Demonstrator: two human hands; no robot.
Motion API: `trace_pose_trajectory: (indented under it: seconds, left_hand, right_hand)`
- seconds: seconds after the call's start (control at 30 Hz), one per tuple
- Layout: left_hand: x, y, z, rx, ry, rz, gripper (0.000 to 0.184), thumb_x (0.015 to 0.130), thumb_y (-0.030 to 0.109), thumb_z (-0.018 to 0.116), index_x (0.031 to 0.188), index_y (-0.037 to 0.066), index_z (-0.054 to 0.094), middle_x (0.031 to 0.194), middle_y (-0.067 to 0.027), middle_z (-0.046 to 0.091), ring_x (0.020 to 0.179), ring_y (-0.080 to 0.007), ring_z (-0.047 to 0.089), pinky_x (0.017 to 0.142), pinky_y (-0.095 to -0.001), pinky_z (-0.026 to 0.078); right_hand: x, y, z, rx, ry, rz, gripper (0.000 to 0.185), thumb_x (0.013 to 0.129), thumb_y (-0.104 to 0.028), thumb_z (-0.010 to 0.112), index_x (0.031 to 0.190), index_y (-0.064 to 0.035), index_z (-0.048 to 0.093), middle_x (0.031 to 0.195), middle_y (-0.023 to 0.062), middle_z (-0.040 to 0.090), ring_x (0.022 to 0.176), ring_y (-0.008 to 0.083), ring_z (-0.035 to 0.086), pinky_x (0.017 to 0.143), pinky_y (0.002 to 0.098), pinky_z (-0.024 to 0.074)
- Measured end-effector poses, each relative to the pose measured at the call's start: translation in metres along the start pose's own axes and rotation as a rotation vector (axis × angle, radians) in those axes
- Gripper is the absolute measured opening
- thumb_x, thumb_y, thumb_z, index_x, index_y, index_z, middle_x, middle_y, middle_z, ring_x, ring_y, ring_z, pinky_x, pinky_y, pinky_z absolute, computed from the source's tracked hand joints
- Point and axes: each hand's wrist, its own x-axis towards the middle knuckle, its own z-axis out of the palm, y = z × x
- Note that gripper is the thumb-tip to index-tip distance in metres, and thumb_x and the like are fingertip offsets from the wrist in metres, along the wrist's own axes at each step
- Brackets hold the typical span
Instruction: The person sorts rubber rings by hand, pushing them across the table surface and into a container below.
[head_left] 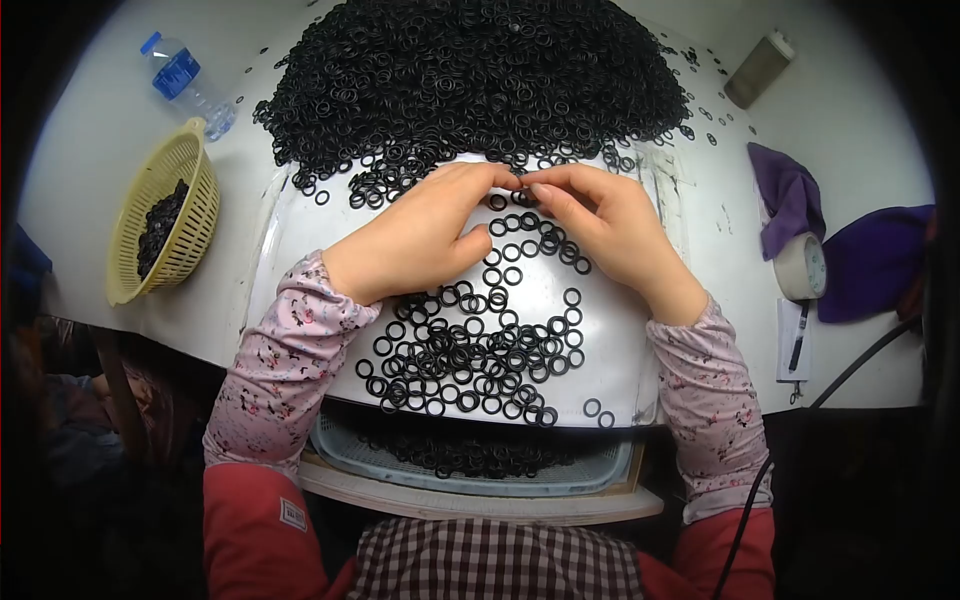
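Observation:
A large heap of black rubber rings (pixel 480 80) covers the far part of the white board (pixel 610 300). My left hand (pixel 425 230) and my right hand (pixel 610 225) meet at the heap's near edge, fingertips almost touching. The right thumb and index finger come together at a black ring (pixel 530 192), partly hidden by the fingertips. The left index finger reaches to the same spot, its thumb apart from it; whether it holds a ring is too small to tell. Many loose rings (pixel 460 350) lie scattered and overlapping between and below my hands.
At the left stand a yellow basket (pixel 205 215) with black pieces and a plastic bottle (pixel 185 80). A blue-grey tray (pixel 350 455) of rings sits below the board's front edge. On the right are purple cloth (pixel 870 260), a tape roll (pixel 800 268), a pen (pixel 798 340) and a container (pixel 760 70).

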Motion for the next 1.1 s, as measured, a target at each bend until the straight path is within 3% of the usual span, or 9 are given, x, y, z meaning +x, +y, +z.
trace_pose_trajectory:
  seconds: [0.13, 0.23, 0.33, 0.53, 0.77, 0.83, 0.9, 1.0, 1.1]
  left_hand:
    - [0.000, 0.006, 0.000, -0.021, -0.029, -0.005, 0.051, 0.086, 0.000, 0.052, 0.137, -0.004, 0.053, 0.130, -0.0201, 0.061, 0.124, -0.0316, 0.060, 0.110, -0.0408, 0.046]
    - [0.003, 0.011, -0.008, -0.120, -0.085, -0.067, 0.043, 0.087, -0.001, 0.052, 0.130, -0.004, 0.055, 0.124, -0.0174, 0.063, 0.119, -0.0279, 0.063, 0.105, -0.0389, 0.050]
    - [0.002, 0.017, -0.015, -0.284, -0.112, -0.230, 0.035, 0.088, 0.000, 0.051, 0.123, -0.004, 0.057, 0.120, -0.0151, 0.064, 0.114, -0.0236, 0.065, 0.100, -0.0366, 0.052]
    - [0.000, 0.012, -0.009, -0.144, -0.066, -0.061, 0.031, 0.090, 0.003, 0.058, 0.120, -0.002, 0.060, 0.116, -0.0150, 0.065, 0.105, -0.0229, 0.065, 0.096, -0.0343, 0.053]
    - [0.000, 0.028, -0.016, -0.372, -0.311, -0.107, 0.026, 0.091, 0.005, 0.064, 0.117, -0.001, 0.062, 0.107, -0.0106, 0.067, 0.098, -0.0185, 0.067, 0.090, -0.0329, 0.055]
    - [-0.001, 0.029, -0.017, -0.480, -0.357, -0.180, 0.025, 0.092, 0.005, 0.064, 0.116, -0.001, 0.062, 0.103, -0.0087, 0.068, 0.094, -0.0172, 0.067, 0.087, -0.0320, 0.055]
    - [-0.001, 0.027, -0.014, -0.592, -0.367, -0.248, 0.025, 0.092, 0.005, 0.064, 0.116, -0.002, 0.062, 0.098, -0.0068, 0.068, 0.091, -0.0166, 0.067, 0.084, -0.0309, 0.056]
    - [0.005, 0.025, -0.016, -0.304, -0.222, -0.252, 0.028, 0.092, 0.007, 0.064, 0.119, -0.001, 0.062, 0.105, -0.0088, 0.066, 0.096, -0.0182, 0.067, 0.084, -0.0305, 0.055]
    - [0.005, 0.007, 0.001, -0.149, 0.041, -0.114, 0.033, 0.092, 0.010, 0.064, 0.123, 0.000, 0.062, 0.114, -0.0111, 0.063, 0.104, -0.0203, 0.066, 0.085, -0.0306, 0.054]
  right_hand:
    - [0.004, 0.007, 0.002, -0.214, 0.334, -0.312, 0.022, 0.098, -0.016, 0.067, 0.113, -0.0034, 0.077, 0.095, 0.0126, 0.075, 0.089, 0.0216, 0.068, 0.079, 0.0332, 0.0543]
    - [-0.001, 0.004, -0.006, -0.186, 0.106, -0.112, 0.020, 0.097, -0.017, 0.069, 0.110, -0.0049, 0.078, 0.099, 0.0116, 0.075, 0.087, 0.0215, 0.069, 0.079, 0.0324, 0.0553]
    - [-0.004, 0.004, -0.016, -0.110, 0.134, -0.104, 0.016, 0.094, -0.018, 0.074, 0.103, -0.0048, 0.078, 0.096, 0.0094, 0.073, 0.079, 0.0187, 0.068, 0.073, 0.0302, 0.0550]
    - [-0.020, -0.003, -0.026, -0.274, -0.124, -0.184, 0.020, 0.084, -0.018, 0.082, 0.096, -0.0041, 0.075, 0.096, 0.0098, 0.065, 0.088, 0.0241, 0.064, 0.081, 0.0339, 0.0531]
    - [-0.022, -0.027, -0.044, -0.213, -0.482, 0.099, 0.017, 0.086, -0.015, 0.083, 0.094, -0.0028, 0.074, 0.094, 0.0045, 0.068, 0.084, 0.0143, 0.066, 0.076, 0.0285, 0.0533]
    - [-0.020, -0.016, -0.033, -0.109, -0.200, 0.024, 0.020, 0.087, -0.017, 0.083, 0.097, -0.0021, 0.074, 0.094, 0.0053, 0.069, 0.083, 0.0148, 0.067, 0.077, 0.0281, 0.0542]
    - [-0.013, 0.003, -0.016, -0.253, 0.127, -0.286, 0.026, 0.085, -0.026, 0.084, 0.093, -0.0025, 0.076, 0.083, 0.0078, 0.070, 0.079, 0.0180, 0.067, 0.073, 0.0327, 0.0542]
    - [-0.016, 0.008, -0.018, -0.347, -0.007, -0.398, 0.026, 0.086, -0.026, 0.083, 0.095, -0.0023, 0.076, 0.089, 0.0092, 0.070, 0.079, 0.0189, 0.067, 0.074, 0.0331, 0.0544]
    - [-0.015, -0.003, -0.032, -0.202, -0.321, -0.083, 0.025, 0.088, -0.025, 0.081, 0.095, -0.0021, 0.076, 0.099, 0.0110, 0.068, 0.079, 0.0196, 0.067, 0.074, 0.0340, 0.0551]
